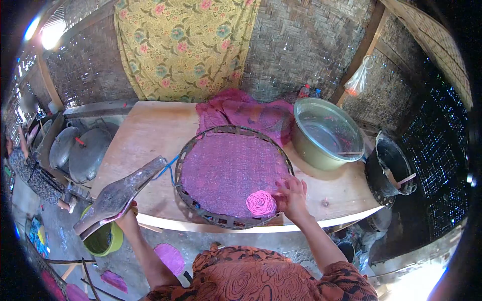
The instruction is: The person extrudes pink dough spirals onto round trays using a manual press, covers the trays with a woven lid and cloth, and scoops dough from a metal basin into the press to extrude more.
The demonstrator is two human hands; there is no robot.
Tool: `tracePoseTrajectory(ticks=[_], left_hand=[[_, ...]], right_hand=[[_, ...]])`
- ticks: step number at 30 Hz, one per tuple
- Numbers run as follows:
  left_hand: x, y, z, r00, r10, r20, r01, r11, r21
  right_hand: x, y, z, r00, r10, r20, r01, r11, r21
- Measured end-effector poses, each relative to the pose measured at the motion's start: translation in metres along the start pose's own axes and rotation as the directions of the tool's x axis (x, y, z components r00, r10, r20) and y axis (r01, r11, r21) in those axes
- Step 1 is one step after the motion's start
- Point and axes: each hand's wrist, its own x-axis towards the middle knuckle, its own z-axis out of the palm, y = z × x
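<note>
My left hand (129, 216) is closed around a dark, worn wooden hand press (118, 195), held tilted off the table's left front. My right hand (293, 198) is at the right edge of a flat round nest of pink noodle-like strands (261, 203), fingers bent and apart, with nothing visible in them. Whether the fingertips touch the strands, I cannot tell. The nest lies near the front right of a round woven tray (183, 198), which is lined with purple-pink mesh cloth (228, 165). Blue cord (170, 168) hangs at the tray's left rim.
The tray stands on a wooden table (135, 145). A large green basin (324, 145) sits right of it, beside a black bucket (389, 168). Pink cloth (246, 113) lies behind. Below left is a lime-green tub (115, 241). Another person (32, 170) is at the far left near lidded pots (90, 155).
</note>
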Motion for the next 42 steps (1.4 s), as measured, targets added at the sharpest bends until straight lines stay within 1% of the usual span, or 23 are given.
tracePoseTrajectory(ticks=[1,3,7,9,10,12,13,15,19,21,22,24,28,30,34,36,37,39,40,41,42], left_hand=[[0.003,-0.002,-0.001,1.0,-0.003,0.005,0.003,1.0,-0.001],[0.011,-0.007,-0.003,0.999,-0.022,-0.04,0.023,0.999,0.028],[0.022,-0.008,-0.003,1.0,-0.004,-0.002,0.005,1.0,0.015],[0.028,-0.009,-0.003,0.998,-0.058,-0.001,0.058,0.998,0.007],[0.031,-0.011,-0.005,0.998,-0.058,0.005,0.058,0.998,0.006],[0.035,-0.016,-0.009,0.998,-0.045,0.054,0.043,0.998,0.039],[0.036,-0.017,-0.008,0.997,-0.047,0.058,0.045,0.998,0.038],[0.035,-0.016,-0.006,0.999,-0.047,0.01,0.046,0.998,0.042],[0.035,-0.013,-0.006,0.997,-0.067,0.041,0.067,0.998,-0.001],[0.036,-0.015,-0.007,0.996,-0.078,0.035,0.078,0.997,-0.009],[0.036,-0.016,-0.008,0.997,-0.075,0.035,0.076,0.997,-0.013],[0.036,-0.017,-0.011,0.998,-0.049,0.043,0.049,0.999,0.012],[0.034,-0.009,-0.006,1.0,-0.02,0.025,0.019,1.0,0.011],[0.03,0.0,-0.002,1.0,-0.022,0.014,0.021,0.999,0.048],[0.035,-0.007,-0.003,0.998,-0.038,0.04,0.036,0.999,0.032],[0.035,-0.008,-0.002,0.995,-0.058,0.081,0.045,0.987,0.155],[0.034,-0.01,0.0,0.995,-0.06,0.084,0.047,0.987,0.154],[0.031,-0.015,0.002,0.986,-0.081,0.143,0.05,0.977,0.208],[0.034,-0.035,-0.004,0.986,-0.081,0.142,0.05,0.976,0.21],[0.04,-0.068,-0.013,0.969,0.043,0.243,-0.136,0.916,0.378],[0.039,-0.073,-0.012,0.939,0.124,0.321,-0.267,0.851,0.452]], right_hand=[[-0.003,0.0,-0.002,1.0,0.005,0.0,-0.005,1.0,-0.003],[-0.009,-0.002,-0.005,1.0,0.003,0.027,-0.004,1.0,0.031],[-0.015,-0.005,0.003,1.0,0.019,0.01,-0.019,1.0,-0.025],[-0.014,-0.011,-0.002,1.0,0.007,0.016,-0.007,1.0,-0.007],[-0.014,-0.01,-0.001,1.0,0.013,0.013,-0.012,1.0,-0.008],[-0.014,0.001,0.003,0.999,0.036,0.009,-0.037,0.972,0.231],[-0.013,0.006,0.008,0.999,0.04,0.008,-0.041,0.973,0.229],[-0.01,0.014,0.018,0.987,0.143,-0.073,-0.094,0.883,0.46],[-0.006,0.017,0.021,0.989,0.125,-0.08,-0.084,0.916,0.393],[-0.003,0.015,0.022,0.995,0.051,-0.083,-0.027,0.963,0.269],[-0.002,0.012,0.02,0.995,0.049,-0.087,-0.024,0.963,0.268],[0.0,0.003,0.013,0.999,0.022,-0.032,-0.015,0.977,0.214],[0.002,-0.001,0.016,0.998,0.019,-0.061,-0.008,0.986,0.169],[0.0,-0.006,0.013,0.999,-0.014,-0.047,0.014,1.0,0.01],[-0.003,-0.008,0.01,0.999,-0.025,-0.02,0.026,1.0,0.016],[-0.003,-0.015,0.003,1.0,-0.024,-0.005,0.024,1.0,0.008],[-0.003,-0.013,0.002,1.0,-0.021,-0.005,0.021,1.0,0.006],[-0.003,-0.01,0.001,1.0,0.01,-0.017,-0.007,0.987,0.158],[-0.002,-0.009,-0.001,1.0,0.01,-0.015,-0.008,0.987,0.159],[0.001,-0.009,-0.007,0.998,-0.02,-0.054,0.033,0.964,0.262],[0.006,-0.01,-0.014,0.994,-0.047,-0.099,0.08,0.93,0.359]])
